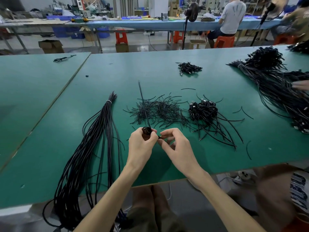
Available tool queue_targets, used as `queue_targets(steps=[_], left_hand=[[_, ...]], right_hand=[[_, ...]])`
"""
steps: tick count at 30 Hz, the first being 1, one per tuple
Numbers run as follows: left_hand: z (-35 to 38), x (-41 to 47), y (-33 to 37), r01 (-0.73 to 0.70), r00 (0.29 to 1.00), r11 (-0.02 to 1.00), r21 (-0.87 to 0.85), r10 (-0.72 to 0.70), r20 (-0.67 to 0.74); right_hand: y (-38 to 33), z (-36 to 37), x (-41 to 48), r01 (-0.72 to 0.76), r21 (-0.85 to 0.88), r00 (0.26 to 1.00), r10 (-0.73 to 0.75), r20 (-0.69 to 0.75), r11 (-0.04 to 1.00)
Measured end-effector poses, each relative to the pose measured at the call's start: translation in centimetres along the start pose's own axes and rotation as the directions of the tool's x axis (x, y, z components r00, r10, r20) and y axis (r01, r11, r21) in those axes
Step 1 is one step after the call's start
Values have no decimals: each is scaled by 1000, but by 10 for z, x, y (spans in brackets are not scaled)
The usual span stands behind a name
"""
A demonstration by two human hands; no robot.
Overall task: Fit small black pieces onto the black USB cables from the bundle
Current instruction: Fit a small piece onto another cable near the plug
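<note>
Tied cable bundle (98, 131) at left, coiled cable (146, 130) held, black piece (160, 136) pinched

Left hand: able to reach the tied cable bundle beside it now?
Probably yes: nothing blocks the green table between the left hand and the tied cable bundle. But it grips a coiled cable, so it isn't free.

Two bare forearms (214, 195) run up to a left hand (142, 144) and a right hand (178, 148), both with slim fingers (168, 131). Below the near edge of the green counter (217, 156), dark olive-brown shorts (142, 218) cover the person's lap.
</note>
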State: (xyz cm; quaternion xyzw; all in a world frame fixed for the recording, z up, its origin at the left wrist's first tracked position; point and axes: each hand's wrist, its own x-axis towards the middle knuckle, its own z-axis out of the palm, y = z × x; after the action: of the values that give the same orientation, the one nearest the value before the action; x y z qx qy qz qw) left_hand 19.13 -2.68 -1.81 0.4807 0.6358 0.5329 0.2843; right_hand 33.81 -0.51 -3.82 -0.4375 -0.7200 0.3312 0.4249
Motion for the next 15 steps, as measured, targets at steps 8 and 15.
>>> queue_targets(steps=[8, 15], left_hand=[[-6, 1, -2, -24, 991, 995, -95, 37, 131], [-50, 13, 24, -204, 974, 928, 312, 161, 160]], right_hand=[[0, -6, 2, -114, 257, 993, 118, 1, 960], [2, -9, 0, -109, 312, 986, 143, -87, 944]])
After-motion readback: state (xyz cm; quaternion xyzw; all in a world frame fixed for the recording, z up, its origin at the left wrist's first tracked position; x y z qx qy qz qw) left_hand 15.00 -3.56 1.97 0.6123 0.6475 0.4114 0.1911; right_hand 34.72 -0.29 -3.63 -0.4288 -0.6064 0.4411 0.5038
